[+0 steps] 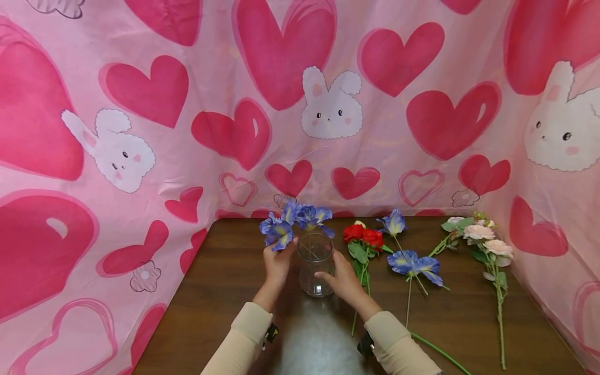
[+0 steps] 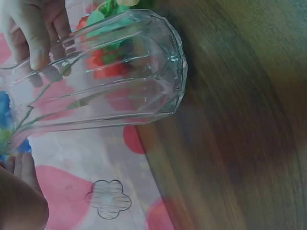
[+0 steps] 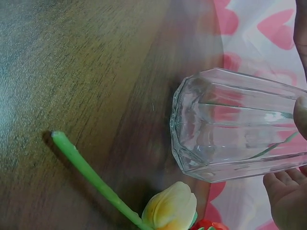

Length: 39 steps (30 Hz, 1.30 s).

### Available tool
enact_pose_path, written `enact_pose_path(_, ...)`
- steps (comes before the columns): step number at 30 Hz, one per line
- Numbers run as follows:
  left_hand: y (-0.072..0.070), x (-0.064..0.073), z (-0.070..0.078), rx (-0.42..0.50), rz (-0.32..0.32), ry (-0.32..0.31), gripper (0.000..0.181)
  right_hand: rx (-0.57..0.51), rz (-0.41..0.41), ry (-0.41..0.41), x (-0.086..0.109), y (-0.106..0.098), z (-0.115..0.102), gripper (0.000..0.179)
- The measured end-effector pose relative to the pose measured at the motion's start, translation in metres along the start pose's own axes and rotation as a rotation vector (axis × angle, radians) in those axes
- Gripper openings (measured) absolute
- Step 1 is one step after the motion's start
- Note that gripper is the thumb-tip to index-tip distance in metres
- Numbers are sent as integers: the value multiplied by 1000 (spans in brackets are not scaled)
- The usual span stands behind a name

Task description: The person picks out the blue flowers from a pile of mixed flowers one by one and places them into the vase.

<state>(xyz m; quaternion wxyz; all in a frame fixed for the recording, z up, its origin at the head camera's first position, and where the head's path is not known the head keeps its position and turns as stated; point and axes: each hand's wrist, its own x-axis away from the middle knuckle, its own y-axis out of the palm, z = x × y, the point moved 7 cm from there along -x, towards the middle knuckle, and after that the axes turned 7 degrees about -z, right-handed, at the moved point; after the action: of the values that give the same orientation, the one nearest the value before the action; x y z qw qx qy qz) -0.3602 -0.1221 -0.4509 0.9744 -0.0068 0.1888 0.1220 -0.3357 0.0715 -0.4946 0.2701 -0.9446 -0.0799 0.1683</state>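
Note:
A clear, faceted glass vase (image 1: 311, 273) stands upright on the table in front of me. My right hand (image 1: 344, 278) grips its right side, the thumb across the front and the fingers around it. Blue irises (image 1: 277, 229) with yellow throats lean over the vase's mouth to the left, and their thin stems (image 2: 45, 91) run down inside the glass. At the left of the rim, my left hand (image 1: 277, 263) holds an iris just below its petals; the blooms partly cover its fingertips. In the right wrist view the vase base (image 3: 184, 129) shows plainly.
Right of the vase lie red roses (image 1: 372, 238) and a cream-yellow tulip (image 3: 170, 206) with a green stem. Farther right are more blue irises (image 1: 412, 263) and pale pink roses (image 1: 479, 232) on long stems. A pink heart-print cloth (image 1: 328, 151) hangs behind the brown table (image 1: 206, 307).

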Motion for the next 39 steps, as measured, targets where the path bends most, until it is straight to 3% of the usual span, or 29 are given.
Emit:
enact_pose_path(4,1,1,-2,-82,12,-19,20,-6,2,-2,1,0,-2,74)
enact_pose_path(11,3,2,1,-216,12,25,21,-3,24,-44,2,-1,-3,72)
enact_pose_path(21,7,0,5,-264,0,25,23,-20,14,-15,2,0,-1,78)
enact_pose_path(27,9,-1,3,-234,-5,-12,23,-28,23,-35,2,-1,-3,83)
enact_pose_path(39,13,4,-5,-49,-19,-187,22,-31,42,-53,3,-1,-2,80)
